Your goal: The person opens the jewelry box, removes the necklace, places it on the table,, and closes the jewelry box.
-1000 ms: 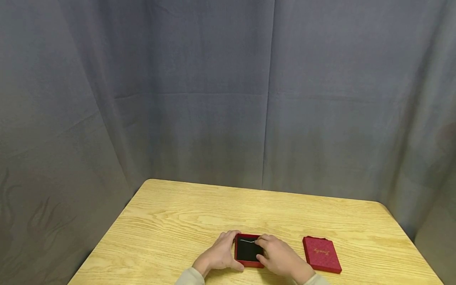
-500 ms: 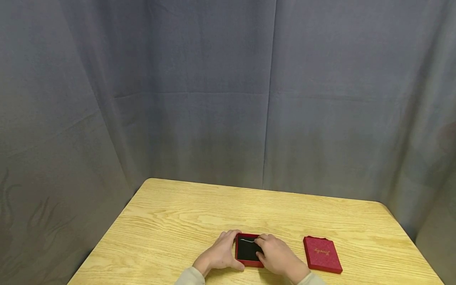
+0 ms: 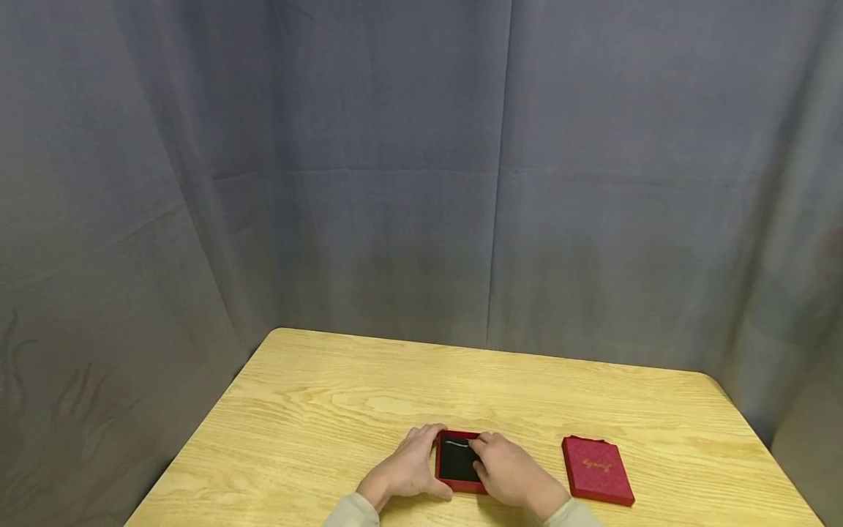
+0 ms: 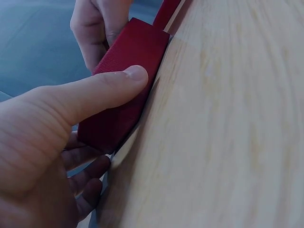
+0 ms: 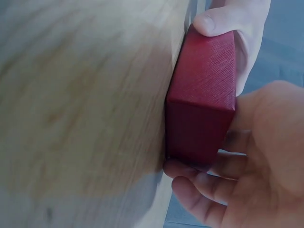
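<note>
A small red jewelry box (image 3: 463,486), its top off, stands on the table with a black pad (image 3: 456,465) inside. A thin silver chain (image 3: 454,443) lies along the pad's far part. My left hand (image 3: 408,466) grips the box from the left, thumb on its near wall, fingers round the far corner. Over the box's right side is my right hand (image 3: 510,470), with fingertips at the chain's right end. Whether they pinch the chain is hidden. The right wrist view shows other fingers (image 5: 199,187) of that hand curled by the outside of the box's far corner.
To the right lies the dark red lid (image 3: 598,470) with gold lettering and a ribbon bow at its far edge. All of this is on a light wooden table (image 3: 369,380). Grey curtains (image 3: 395,183) hang behind it and at both sides.
My right thumb has shifted slightly away from me, closer to the fingertips at the chain. My left hand keeps its hold on the box, and the lid stays in place.
</note>
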A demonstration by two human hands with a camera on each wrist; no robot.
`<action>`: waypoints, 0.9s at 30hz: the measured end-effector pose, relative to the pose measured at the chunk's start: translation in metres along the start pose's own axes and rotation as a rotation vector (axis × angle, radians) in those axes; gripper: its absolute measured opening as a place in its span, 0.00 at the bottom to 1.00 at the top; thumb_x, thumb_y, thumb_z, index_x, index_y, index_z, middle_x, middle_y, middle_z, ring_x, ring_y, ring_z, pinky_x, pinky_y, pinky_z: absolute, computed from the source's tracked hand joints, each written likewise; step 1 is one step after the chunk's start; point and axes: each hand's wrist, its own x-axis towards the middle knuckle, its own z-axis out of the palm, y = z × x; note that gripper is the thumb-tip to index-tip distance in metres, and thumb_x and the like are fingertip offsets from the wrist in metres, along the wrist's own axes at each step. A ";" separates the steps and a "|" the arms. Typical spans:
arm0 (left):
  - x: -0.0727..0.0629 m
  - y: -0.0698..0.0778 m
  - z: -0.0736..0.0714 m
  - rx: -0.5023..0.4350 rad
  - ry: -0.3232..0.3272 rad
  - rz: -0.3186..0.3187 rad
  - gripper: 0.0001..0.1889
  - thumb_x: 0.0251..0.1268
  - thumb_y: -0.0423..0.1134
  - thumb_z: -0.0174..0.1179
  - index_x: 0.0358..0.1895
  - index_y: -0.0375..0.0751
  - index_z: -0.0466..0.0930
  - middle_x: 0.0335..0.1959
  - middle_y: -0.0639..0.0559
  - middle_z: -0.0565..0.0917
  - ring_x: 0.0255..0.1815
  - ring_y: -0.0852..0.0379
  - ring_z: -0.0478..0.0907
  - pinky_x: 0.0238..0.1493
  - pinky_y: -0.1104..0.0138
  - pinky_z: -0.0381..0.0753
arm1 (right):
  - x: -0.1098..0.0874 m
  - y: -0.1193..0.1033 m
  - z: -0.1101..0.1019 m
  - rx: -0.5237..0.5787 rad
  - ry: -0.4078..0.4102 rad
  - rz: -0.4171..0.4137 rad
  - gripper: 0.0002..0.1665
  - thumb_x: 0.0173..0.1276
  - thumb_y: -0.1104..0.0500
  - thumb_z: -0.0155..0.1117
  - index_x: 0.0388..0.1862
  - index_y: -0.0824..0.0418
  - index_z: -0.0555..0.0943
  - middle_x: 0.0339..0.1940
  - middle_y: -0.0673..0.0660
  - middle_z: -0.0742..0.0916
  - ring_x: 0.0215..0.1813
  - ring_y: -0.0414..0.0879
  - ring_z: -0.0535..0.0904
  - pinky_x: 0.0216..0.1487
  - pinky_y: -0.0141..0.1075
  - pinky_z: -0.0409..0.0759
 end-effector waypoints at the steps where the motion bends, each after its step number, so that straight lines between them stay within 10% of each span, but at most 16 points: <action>1: 0.000 0.000 0.000 0.005 0.002 0.002 0.52 0.37 0.53 0.77 0.69 0.42 0.59 0.59 0.57 0.70 0.54 0.57 0.63 0.58 0.56 0.68 | 0.000 0.000 0.000 0.009 -0.003 0.002 0.17 0.64 0.62 0.61 0.49 0.70 0.79 0.42 0.57 0.81 0.43 0.49 0.77 0.45 0.41 0.78; 27: -0.004 0.008 -0.002 0.009 0.012 -0.006 0.52 0.33 0.51 0.79 0.67 0.41 0.62 0.54 0.59 0.72 0.50 0.60 0.64 0.55 0.59 0.68 | -0.004 0.008 -0.008 0.170 0.116 0.025 0.17 0.66 0.63 0.61 0.52 0.68 0.79 0.44 0.54 0.81 0.45 0.45 0.71 0.44 0.40 0.76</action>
